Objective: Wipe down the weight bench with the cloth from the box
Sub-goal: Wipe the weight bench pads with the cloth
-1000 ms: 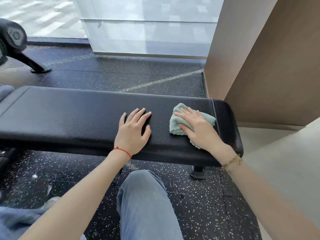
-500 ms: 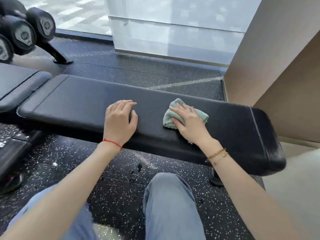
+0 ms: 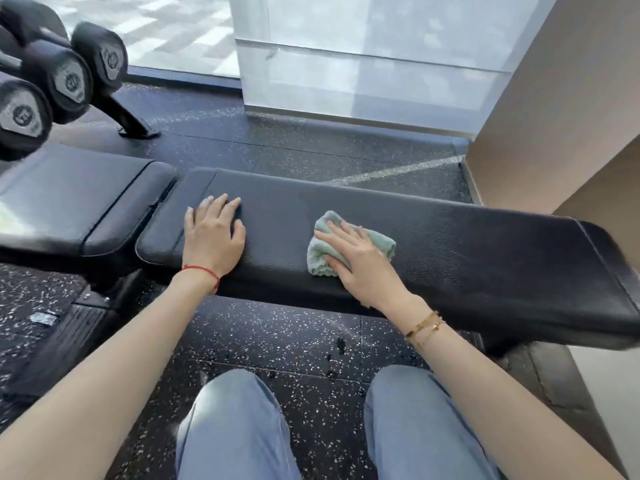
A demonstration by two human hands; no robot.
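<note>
While both hands lie on the bench pad, the scene reads as follows.

Weight bench: the long black padded weight bench [image 3: 450, 258] runs from 9 o'clock to 3 o'clock across the view, with a second pad section [image 3: 79, 202] adjoining its end at 9 o'clock.
Cloth: a crumpled pale green cloth [image 3: 349, 244] lies on the pad top, slightly toward 2 o'clock from the middle of the view.
Right hand: the right hand [image 3: 363, 265] presses on the cloth with fingers straight and spread, covering most of it; a gold bracelet [image 3: 424, 327] circles the wrist.
Left hand: the left hand [image 3: 213, 237] rests palm down on the bare pad near its 9 o'clock end, fingers extended, well apart from the cloth; a red string [image 3: 202, 271] circles the wrist.
Dumbbells: black dumbbells [image 3: 62, 77] sit on a rack at 10 o'clock.
Floor: speckled black floor [image 3: 277, 341] shows beneath the bench.
Legs: knees in blue jeans [image 3: 235, 427] show at 6 o'clock.
</note>
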